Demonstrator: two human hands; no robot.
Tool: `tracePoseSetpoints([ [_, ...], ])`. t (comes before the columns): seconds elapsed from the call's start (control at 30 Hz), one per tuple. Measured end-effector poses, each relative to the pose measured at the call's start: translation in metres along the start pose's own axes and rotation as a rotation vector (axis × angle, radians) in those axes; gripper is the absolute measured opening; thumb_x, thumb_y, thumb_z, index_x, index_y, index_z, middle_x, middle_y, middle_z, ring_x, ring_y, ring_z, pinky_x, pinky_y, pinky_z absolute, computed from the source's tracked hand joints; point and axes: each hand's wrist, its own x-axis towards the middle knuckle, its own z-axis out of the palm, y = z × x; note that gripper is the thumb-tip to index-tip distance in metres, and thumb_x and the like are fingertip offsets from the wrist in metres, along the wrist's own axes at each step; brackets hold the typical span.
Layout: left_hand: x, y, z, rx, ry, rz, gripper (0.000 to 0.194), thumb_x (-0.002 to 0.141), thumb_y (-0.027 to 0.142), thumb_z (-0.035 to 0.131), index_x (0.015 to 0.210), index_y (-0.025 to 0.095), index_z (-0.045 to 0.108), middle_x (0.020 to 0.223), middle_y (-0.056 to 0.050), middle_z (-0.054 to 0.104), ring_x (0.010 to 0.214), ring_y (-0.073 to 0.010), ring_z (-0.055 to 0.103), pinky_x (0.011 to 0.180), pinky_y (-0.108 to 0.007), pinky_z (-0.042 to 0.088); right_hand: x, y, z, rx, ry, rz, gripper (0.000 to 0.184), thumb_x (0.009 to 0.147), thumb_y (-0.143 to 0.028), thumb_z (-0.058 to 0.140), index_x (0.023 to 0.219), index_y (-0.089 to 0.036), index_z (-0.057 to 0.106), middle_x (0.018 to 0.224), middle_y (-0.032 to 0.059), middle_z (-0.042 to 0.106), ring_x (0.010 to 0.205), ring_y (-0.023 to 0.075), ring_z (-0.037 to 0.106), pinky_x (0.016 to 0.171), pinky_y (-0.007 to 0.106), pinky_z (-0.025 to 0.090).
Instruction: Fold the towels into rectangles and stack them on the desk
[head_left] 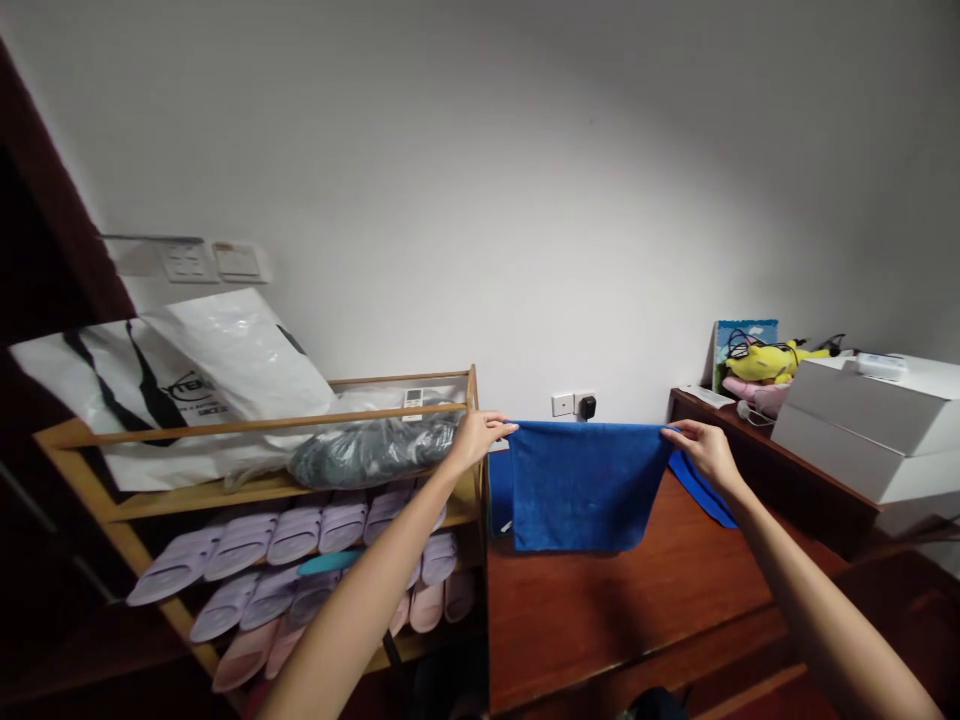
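A blue cloth towel (589,487) hangs stretched between my two hands, above a reddish-brown wooden table (562,630). Its top left corner is pinched by my left hand (480,437), with thumb and fingers closed. My right hand (703,450) pinches the top right corner in the same way. Behind the towel, more blue cloth (705,492) lies on the table at the right. Another blue piece (500,490) shows past the towel's left edge, mostly hidden.
Left of the table stands a wooden shoe rack (120,512) with lilac slippers (296,537) and pink slippers (247,655). White bags (240,355) lie on its top. At the right, white boxes (847,425) and a yellow plush toy (769,362) sit on a dark cabinet.
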Motion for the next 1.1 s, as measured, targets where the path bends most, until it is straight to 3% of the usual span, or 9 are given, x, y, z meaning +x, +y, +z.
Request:
tracePoseSetpoints([
  [0.27,-0.041,0.037,-0.026,0.164,-0.133,0.086,0.029,0.071,0.044,0.066,0.065,0.016,0.065,0.058,0.002,0.060,0.058,-0.0122,0.052,0.055,-0.022,0.039,-0.031,-0.024,-0.025,-0.307,-0.086,-0.101,0.040,0.073,-0.060,0.057,0.072,-0.020,0.062,0.043,-0.0049,0.049,0.041,0.0102,0.043,0.045,0.024,0.033],
  [0.43,-0.077,0.057,-0.038,0.108,-0.245,0.038,0.029,0.079,0.044,0.060,0.069,0.017,0.060,0.064,0.003,0.055,0.062,-0.0110,0.048,0.057,-0.021,0.037,-0.057,-0.032,-0.035,-0.157,-0.172,0.017,0.036,0.072,-0.057,0.060,0.076,-0.021,0.059,0.044,-0.0075,0.042,0.038,0.0075,0.034,0.038,0.022,0.026],
  [0.53,-0.092,0.052,-0.039,-0.002,-0.267,-0.042,0.029,0.079,0.045,0.060,0.069,0.018,0.057,0.060,0.006,0.048,0.054,-0.0085,0.043,0.051,-0.020,0.032,-0.063,-0.032,-0.028,-0.068,-0.176,0.111,0.036,0.072,-0.057,0.061,0.078,-0.021,0.059,0.043,-0.0083,0.041,0.036,0.0067,0.033,0.036,0.022,0.025],
  [0.6,-0.096,0.032,-0.035,-0.041,-0.267,-0.095,0.029,0.079,0.046,0.060,0.071,0.018,0.057,0.059,0.006,0.047,0.050,-0.0073,0.040,0.048,-0.020,0.030,-0.060,-0.020,-0.014,-0.033,-0.198,0.182,0.038,0.071,-0.058,0.061,0.077,-0.021,0.058,0.041,-0.0089,0.040,0.034,0.0069,0.033,0.034,0.021,0.025],
  [0.67,-0.095,-0.004,-0.025,-0.031,-0.241,-0.148,0.032,0.079,0.049,0.059,0.072,0.018,0.056,0.059,0.006,0.047,0.049,-0.0070,0.039,0.048,-0.020,0.029,-0.053,0.006,0.008,-0.005,-0.237,0.235,0.039,0.071,-0.059,0.060,0.076,-0.020,0.057,0.038,-0.0088,0.042,0.031,0.0084,0.037,0.033,0.021,0.026],
  [0.8,-0.080,-0.102,0.013,0.185,-0.103,-0.290,0.042,0.075,0.060,0.052,0.067,0.019,0.052,0.047,0.009,0.038,0.043,-0.0086,0.037,0.045,-0.021,0.027,-0.034,0.090,0.071,0.050,-0.299,0.305,0.041,0.070,-0.062,0.055,0.072,-0.021,0.053,0.042,-0.0034,0.057,0.031,0.0130,0.047,0.034,0.024,0.034],
  [0.93,-0.069,-0.186,0.060,0.366,0.035,-0.375,0.039,0.076,0.054,0.053,0.058,0.020,0.048,0.044,0.009,0.034,0.044,-0.0113,0.042,0.047,-0.022,0.029,-0.026,0.167,0.137,-0.006,-0.225,0.352,0.040,0.070,-0.063,0.050,0.066,-0.022,0.050,0.058,0.0031,0.068,0.041,0.0182,0.060,0.041,0.028,0.044],
  [1.03,-0.066,-0.224,0.088,0.521,0.121,-0.414,0.028,0.084,0.040,0.046,0.065,0.020,0.053,0.050,0.005,0.045,0.052,-0.0152,0.052,0.053,-0.025,0.036,-0.023,0.203,0.170,-0.095,-0.176,0.348,0.038,0.073,-0.061,0.045,0.068,-0.024,0.052,0.060,0.0038,0.069,0.052,0.0211,0.065,0.050,0.031,0.049],
  [1.1,-0.064,-0.242,0.101,0.613,0.150,-0.393,0.026,0.088,0.032,0.039,0.076,0.020,0.058,0.068,-0.002,0.059,0.070,-0.0183,0.060,0.064,-0.028,0.043,-0.019,0.221,0.185,-0.184,-0.138,0.318,0.037,0.076,-0.059,0.042,0.072,-0.024,0.053,0.065,0.0058,0.069,0.061,0.0231,0.066,0.060,0.035,0.051],
])
